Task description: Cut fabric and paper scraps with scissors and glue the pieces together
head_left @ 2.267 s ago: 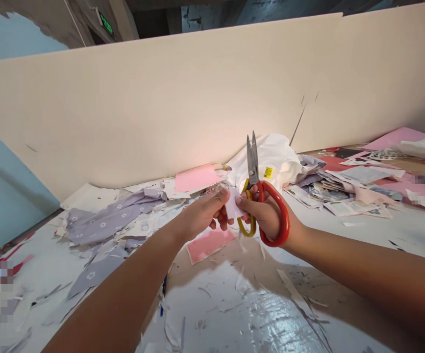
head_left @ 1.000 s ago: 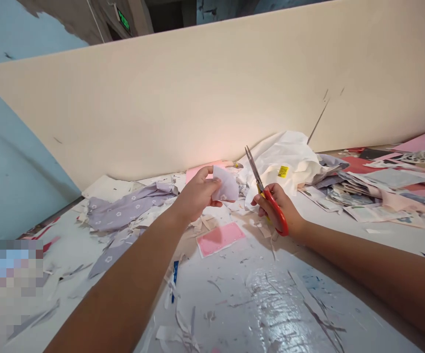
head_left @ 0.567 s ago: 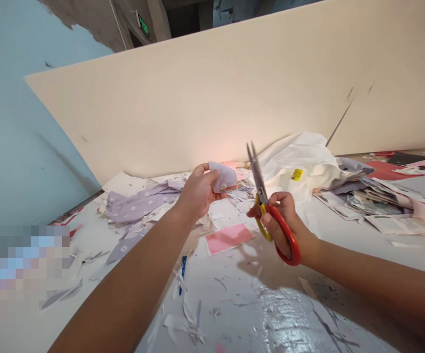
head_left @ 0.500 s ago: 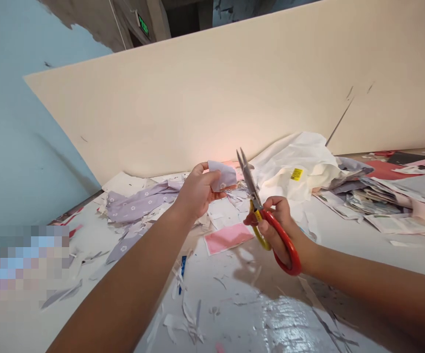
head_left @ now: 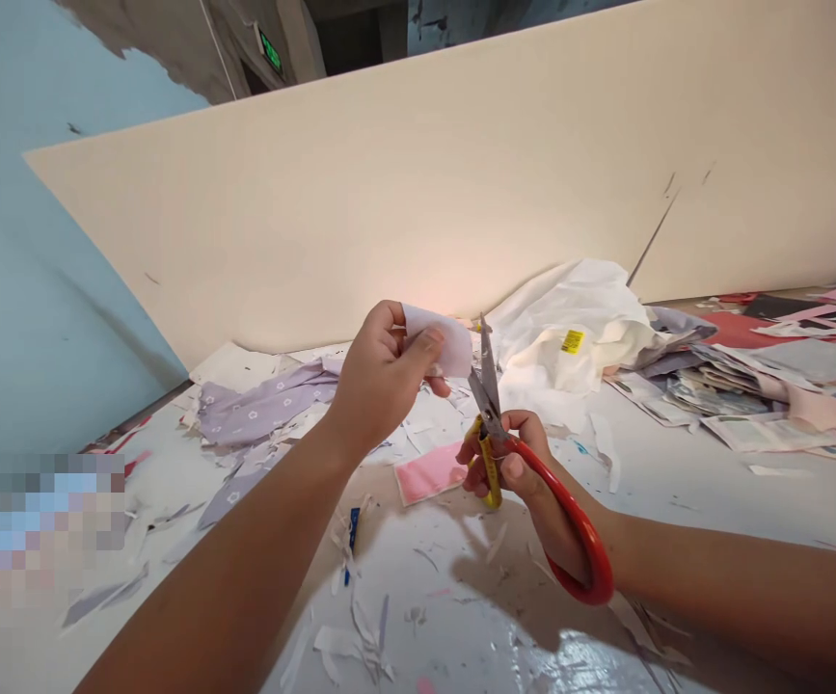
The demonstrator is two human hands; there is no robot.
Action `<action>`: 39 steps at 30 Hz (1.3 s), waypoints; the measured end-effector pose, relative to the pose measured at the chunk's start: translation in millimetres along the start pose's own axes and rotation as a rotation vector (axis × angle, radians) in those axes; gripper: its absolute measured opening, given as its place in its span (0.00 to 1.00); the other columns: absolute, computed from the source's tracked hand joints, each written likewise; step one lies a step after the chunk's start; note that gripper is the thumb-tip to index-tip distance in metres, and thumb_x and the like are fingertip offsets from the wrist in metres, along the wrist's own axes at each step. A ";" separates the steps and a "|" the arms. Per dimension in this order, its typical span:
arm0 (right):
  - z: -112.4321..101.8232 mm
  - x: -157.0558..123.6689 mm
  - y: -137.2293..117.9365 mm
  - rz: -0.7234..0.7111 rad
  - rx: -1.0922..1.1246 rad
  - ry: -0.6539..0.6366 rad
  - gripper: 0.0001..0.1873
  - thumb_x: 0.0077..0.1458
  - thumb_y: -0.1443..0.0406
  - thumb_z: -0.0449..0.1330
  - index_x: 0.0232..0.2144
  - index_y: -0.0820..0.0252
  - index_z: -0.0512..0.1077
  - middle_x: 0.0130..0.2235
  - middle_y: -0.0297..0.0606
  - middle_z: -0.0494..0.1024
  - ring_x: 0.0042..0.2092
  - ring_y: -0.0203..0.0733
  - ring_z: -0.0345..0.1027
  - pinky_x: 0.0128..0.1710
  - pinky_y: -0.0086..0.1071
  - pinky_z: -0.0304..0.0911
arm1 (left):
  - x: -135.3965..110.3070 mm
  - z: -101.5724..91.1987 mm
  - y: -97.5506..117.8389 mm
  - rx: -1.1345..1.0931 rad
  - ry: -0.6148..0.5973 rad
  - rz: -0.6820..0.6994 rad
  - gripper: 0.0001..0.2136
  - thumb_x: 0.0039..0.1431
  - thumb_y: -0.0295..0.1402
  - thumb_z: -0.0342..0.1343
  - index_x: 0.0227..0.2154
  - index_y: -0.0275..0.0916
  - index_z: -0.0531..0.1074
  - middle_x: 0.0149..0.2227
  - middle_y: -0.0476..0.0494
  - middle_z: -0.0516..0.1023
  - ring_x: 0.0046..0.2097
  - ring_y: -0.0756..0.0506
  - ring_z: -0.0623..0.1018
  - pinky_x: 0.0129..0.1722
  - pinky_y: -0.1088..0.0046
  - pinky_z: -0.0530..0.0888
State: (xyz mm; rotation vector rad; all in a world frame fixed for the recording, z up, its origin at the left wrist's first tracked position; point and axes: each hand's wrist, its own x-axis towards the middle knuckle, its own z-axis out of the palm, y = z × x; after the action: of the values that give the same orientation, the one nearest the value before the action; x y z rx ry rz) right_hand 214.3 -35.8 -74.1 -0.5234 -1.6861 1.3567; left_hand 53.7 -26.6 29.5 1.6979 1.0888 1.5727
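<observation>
Left hand (head_left: 389, 371): pinched closed on thin lilac sheet (head_left: 455, 337)
Right hand (head_left: 539, 511): curled round red-and-yellow-handled metal scissors (head_left: 494, 424)
Blades (head_left: 488, 364): parted, just right of sheet, pointing away

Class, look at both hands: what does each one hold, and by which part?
The left hand pinches a pale lilac scrap by its left part; the right hand holds scissors by the red and yellow handles.

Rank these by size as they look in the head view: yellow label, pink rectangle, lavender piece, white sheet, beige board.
1. Beige board
2. White sheet
3. Lavender piece and pink rectangle: too alike to rank, partly hidden by left hand and right hand respectively
4. Yellow label
</observation>
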 end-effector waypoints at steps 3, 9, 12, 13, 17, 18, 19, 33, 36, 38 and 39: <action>-0.4 0.2 -0.3 -0.011 -0.014 0.011 0.18 0.55 0.48 0.45 0.38 0.53 0.48 0.36 0.35 0.63 0.35 0.38 0.61 0.36 0.36 0.59 | -6.5 6.4 4.8 0.078 -0.016 0.054 0.07 0.52 0.34 0.52 0.27 0.41 0.58 0.21 0.56 0.68 0.17 0.56 0.68 0.18 0.79 0.64; -1.2 0.1 -1.1 -0.021 -0.024 0.049 0.18 0.56 0.48 0.43 0.37 0.54 0.49 0.32 0.32 0.61 0.32 0.36 0.61 0.34 0.35 0.59 | -13.6 17.5 -3.9 0.166 0.076 0.095 0.07 0.54 0.36 0.51 0.28 0.43 0.57 0.19 0.57 0.65 0.16 0.55 0.65 0.17 0.79 0.64; -1.8 -0.8 -0.6 -0.036 -0.036 0.044 0.18 0.56 0.48 0.43 0.37 0.55 0.49 0.31 0.31 0.60 0.31 0.36 0.60 0.34 0.35 0.58 | -14.6 19.3 -12.7 0.221 0.121 0.140 0.06 0.55 0.35 0.49 0.30 0.43 0.56 0.18 0.58 0.65 0.17 0.54 0.66 0.16 0.79 0.64; -1.8 -1.1 -0.3 -0.037 -0.039 0.041 0.18 0.56 0.48 0.43 0.37 0.55 0.49 0.31 0.31 0.60 0.31 0.36 0.60 0.34 0.35 0.58 | -14.4 19.3 -15.5 0.226 0.131 0.157 0.06 0.56 0.35 0.49 0.30 0.43 0.56 0.19 0.58 0.65 0.16 0.54 0.66 0.16 0.79 0.64; -1.3 -1.4 1.4 -0.041 -0.049 0.045 0.19 0.55 0.47 0.43 0.37 0.55 0.48 0.31 0.32 0.61 0.31 0.36 0.60 0.34 0.36 0.59 | -12.7 18.8 -23.8 0.205 0.150 0.217 0.07 0.56 0.35 0.49 0.31 0.42 0.55 0.21 0.57 0.65 0.17 0.54 0.67 0.15 0.79 0.65; -1.1 -1.3 1.9 -0.044 -0.051 0.045 0.19 0.55 0.47 0.43 0.37 0.55 0.48 0.31 0.32 0.62 0.31 0.36 0.60 0.34 0.36 0.59 | -12.5 18.9 -25.0 0.202 0.152 0.231 0.07 0.56 0.34 0.49 0.31 0.42 0.55 0.21 0.57 0.65 0.17 0.54 0.67 0.16 0.79 0.65; -1.0 -1.2 2.5 -0.048 -0.051 0.045 0.19 0.55 0.47 0.43 0.37 0.54 0.49 0.32 0.33 0.62 0.31 0.36 0.61 0.34 0.36 0.59 | -12.5 19.2 -25.8 0.197 0.149 0.241 0.06 0.56 0.34 0.48 0.31 0.42 0.55 0.21 0.57 0.65 0.17 0.54 0.67 0.16 0.79 0.65; -0.7 -0.3 6.5 -0.051 -0.046 0.065 0.19 0.54 0.46 0.43 0.36 0.54 0.49 0.32 0.33 0.64 0.30 0.35 0.60 0.33 0.36 0.59 | -14.5 22.0 -29.2 0.182 0.104 0.244 0.06 0.57 0.34 0.47 0.31 0.42 0.54 0.22 0.57 0.66 0.18 0.55 0.67 0.18 0.79 0.66; -0.5 -0.1 5.3 -0.044 -0.050 0.067 0.20 0.54 0.46 0.43 0.35 0.54 0.48 0.32 0.33 0.63 0.30 0.35 0.60 0.33 0.37 0.59 | -14.0 20.9 -33.0 0.212 0.115 0.278 0.06 0.57 0.33 0.47 0.31 0.42 0.53 0.23 0.56 0.66 0.18 0.55 0.68 0.18 0.79 0.66; -0.6 0.0 5.2 -0.043 -0.056 0.066 0.20 0.54 0.45 0.43 0.36 0.54 0.49 0.31 0.32 0.63 0.29 0.35 0.60 0.33 0.37 0.59 | -13.9 20.3 -36.4 0.249 0.128 0.311 0.07 0.57 0.33 0.47 0.31 0.42 0.53 0.22 0.57 0.65 0.19 0.55 0.69 0.19 0.78 0.66; -0.7 0.1 5.4 -0.042 -0.057 0.067 0.20 0.54 0.45 0.43 0.36 0.54 0.49 0.31 0.32 0.64 0.29 0.35 0.60 0.32 0.36 0.59 | -13.9 20.2 -37.9 0.267 0.134 0.328 0.07 0.57 0.33 0.48 0.31 0.42 0.53 0.22 0.57 0.65 0.19 0.55 0.69 0.20 0.78 0.66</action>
State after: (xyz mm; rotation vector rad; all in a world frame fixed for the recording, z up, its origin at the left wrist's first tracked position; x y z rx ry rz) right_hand 213.8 -33.6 -79.0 -0.5574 -1.6755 1.2511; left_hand 67.1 -17.2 -12.6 2.0584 1.1743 1.8299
